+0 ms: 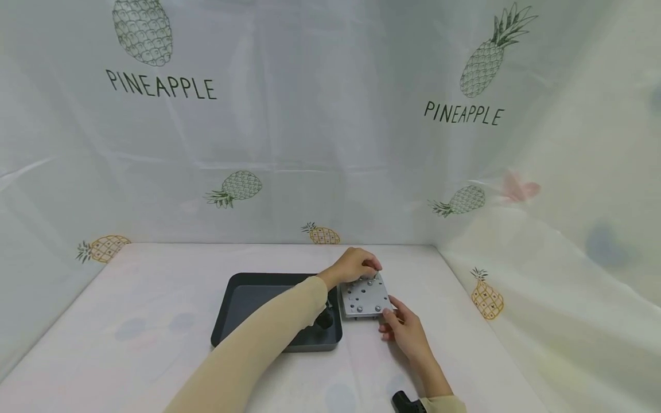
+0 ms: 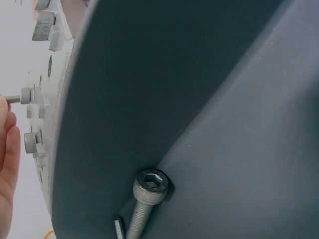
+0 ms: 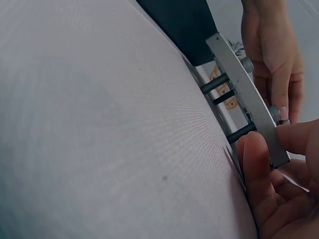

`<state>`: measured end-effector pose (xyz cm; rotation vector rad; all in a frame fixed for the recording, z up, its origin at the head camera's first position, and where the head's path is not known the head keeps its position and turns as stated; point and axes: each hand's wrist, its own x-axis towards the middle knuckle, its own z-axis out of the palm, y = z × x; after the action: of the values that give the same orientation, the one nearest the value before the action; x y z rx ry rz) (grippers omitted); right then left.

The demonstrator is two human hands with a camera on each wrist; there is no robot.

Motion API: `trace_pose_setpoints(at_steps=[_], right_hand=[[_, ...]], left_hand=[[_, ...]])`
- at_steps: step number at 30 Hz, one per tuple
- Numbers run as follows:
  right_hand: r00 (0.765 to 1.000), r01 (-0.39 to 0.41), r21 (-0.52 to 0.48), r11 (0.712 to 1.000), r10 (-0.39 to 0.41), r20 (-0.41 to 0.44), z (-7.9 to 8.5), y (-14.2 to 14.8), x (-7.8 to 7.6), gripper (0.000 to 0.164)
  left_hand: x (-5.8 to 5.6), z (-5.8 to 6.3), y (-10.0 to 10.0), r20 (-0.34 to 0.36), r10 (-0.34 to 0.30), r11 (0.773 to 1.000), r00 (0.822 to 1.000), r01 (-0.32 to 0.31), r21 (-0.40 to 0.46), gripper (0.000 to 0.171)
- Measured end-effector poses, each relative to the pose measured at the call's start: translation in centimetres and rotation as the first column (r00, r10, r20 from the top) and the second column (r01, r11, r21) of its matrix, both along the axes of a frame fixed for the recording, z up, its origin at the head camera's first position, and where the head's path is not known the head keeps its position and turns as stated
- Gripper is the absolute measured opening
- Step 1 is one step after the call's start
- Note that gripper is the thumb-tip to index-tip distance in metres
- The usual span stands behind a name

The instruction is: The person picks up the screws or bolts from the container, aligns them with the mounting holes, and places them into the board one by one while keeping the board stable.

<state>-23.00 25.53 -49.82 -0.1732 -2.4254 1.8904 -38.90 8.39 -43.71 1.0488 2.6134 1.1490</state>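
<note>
A flat silver metal plate point(image 1: 365, 296) stands right of the tray, raised on screw shanks point(image 3: 215, 83) that jut from its underside. Several socket-head screws point(image 2: 30, 143) sit in its top face. My left hand point(image 1: 354, 265) reaches across to the plate's far edge. Its fingers point(image 2: 7, 144) pinch a thin metal rod point(image 2: 13, 99), like a hex key, whose end meets one screw head. At the near right corner, my right hand point(image 1: 408, 332) grips the plate's edge between thumb and fingers point(image 3: 256, 154).
A dark grey tray point(image 1: 222, 321) lies just left of the plate, partly hidden under my left sleeve point(image 1: 258, 338). Inside it are a large socket-head bolt point(image 2: 143, 201) and a smaller metal pin point(image 2: 119, 227). A pineapple-print curtain point(image 1: 330, 143) hangs behind the white table point(image 1: 129, 327).
</note>
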Motion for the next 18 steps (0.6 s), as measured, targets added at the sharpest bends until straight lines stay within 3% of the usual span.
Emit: trace_pose_setpoints(at_steps=[18], right_hand=[[1.0, 0.021, 0.026, 0.999, -0.022, 0.012, -0.43, 0.07, -0.38, 0.056]], left_hand=[[0.5, 0.02, -0.42, -0.027, -0.007, 1.0, 1.0, 0.007, -0.006, 0.016]])
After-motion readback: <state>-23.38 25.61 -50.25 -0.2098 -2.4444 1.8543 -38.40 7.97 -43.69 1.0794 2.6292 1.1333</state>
